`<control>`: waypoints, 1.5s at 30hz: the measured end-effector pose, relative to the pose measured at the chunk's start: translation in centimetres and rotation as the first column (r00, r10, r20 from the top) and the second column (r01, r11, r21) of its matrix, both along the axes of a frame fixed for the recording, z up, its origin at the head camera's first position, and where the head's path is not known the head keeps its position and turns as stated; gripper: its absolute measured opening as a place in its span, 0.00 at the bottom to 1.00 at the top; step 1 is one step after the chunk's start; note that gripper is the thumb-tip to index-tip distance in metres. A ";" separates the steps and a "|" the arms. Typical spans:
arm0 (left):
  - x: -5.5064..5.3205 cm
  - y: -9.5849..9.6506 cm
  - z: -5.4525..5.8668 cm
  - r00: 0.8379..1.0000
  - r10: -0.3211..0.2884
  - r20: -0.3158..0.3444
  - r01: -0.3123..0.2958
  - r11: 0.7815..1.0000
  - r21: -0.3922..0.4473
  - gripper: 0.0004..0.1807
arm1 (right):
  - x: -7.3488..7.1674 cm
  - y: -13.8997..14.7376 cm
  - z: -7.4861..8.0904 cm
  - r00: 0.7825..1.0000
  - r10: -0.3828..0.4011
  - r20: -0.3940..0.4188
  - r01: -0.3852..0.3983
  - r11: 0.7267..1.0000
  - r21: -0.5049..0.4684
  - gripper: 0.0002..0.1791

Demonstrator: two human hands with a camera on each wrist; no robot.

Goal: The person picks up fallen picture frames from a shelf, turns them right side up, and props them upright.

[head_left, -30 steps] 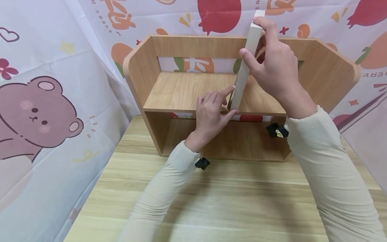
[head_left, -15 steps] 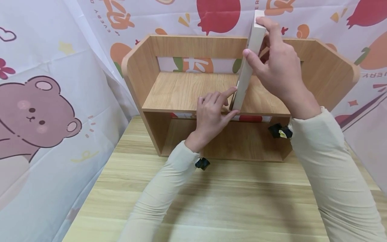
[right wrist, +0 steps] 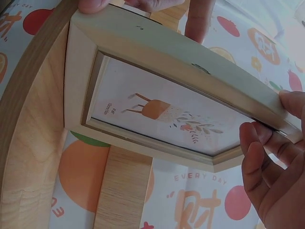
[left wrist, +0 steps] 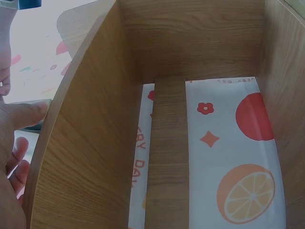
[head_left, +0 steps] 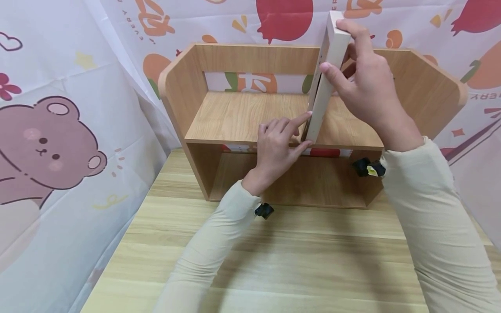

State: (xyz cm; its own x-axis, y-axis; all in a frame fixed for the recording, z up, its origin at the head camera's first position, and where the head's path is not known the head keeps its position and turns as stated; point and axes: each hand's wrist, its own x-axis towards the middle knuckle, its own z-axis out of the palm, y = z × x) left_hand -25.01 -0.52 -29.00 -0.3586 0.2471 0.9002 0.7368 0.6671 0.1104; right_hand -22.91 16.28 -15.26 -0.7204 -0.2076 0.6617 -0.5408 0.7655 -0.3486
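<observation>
A white picture frame [head_left: 329, 82] stands on edge on the upper shelf, its top leaning right. Behind its glass, the right wrist view shows a printed plant picture [right wrist: 167, 114]. My right hand [head_left: 365, 82] grips the frame's upper end, thumb on the narrow front edge and fingers curled onto the picture side. Low down, my left hand [head_left: 275, 145] holds the frame between thumb and index finger. That thumb [left wrist: 31, 114] lies at the frame's bottom corner in the left wrist view, right at the shelf edge; the other left fingers curl loosely.
The two-tier wooden desk shelf [head_left: 235, 117] stands on a wood-grain table [head_left: 274, 261]. Its side panels [head_left: 184, 82] rise on both sides. A fruit-printed cloth [head_left: 235, 26] hangs behind, and a bear-printed cloth [head_left: 51, 143] on the left.
The picture frame has shifted a little right along the shelf and turned slightly, so more of its left side shows. Both hands have moved right with it.
</observation>
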 end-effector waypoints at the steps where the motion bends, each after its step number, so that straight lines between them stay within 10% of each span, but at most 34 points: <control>1: 0.0 0.0 0.0 1.000 0.001 0.000 -0.001 1.000 0.000 0.28 | 0.0 0.0 0.0 1.000 0.003 0.000 -0.003 1.000 0.000 0.32; 45: 0.4 -0.9 1.7 0.958 -0.094 0.270 0.073 0.994 0.084 0.17 | -0.1 -0.3 0.1 0.998 0.036 0.053 -0.037 0.999 0.016 0.34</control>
State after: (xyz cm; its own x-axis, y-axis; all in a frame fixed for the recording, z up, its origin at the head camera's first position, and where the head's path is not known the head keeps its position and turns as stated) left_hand -24.63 -1.43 -27.34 -0.5742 0.2241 0.7874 0.7244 0.5872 0.3611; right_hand -22.99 15.98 -15.12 -0.7458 -0.2456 0.6192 -0.5497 0.7519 -0.3640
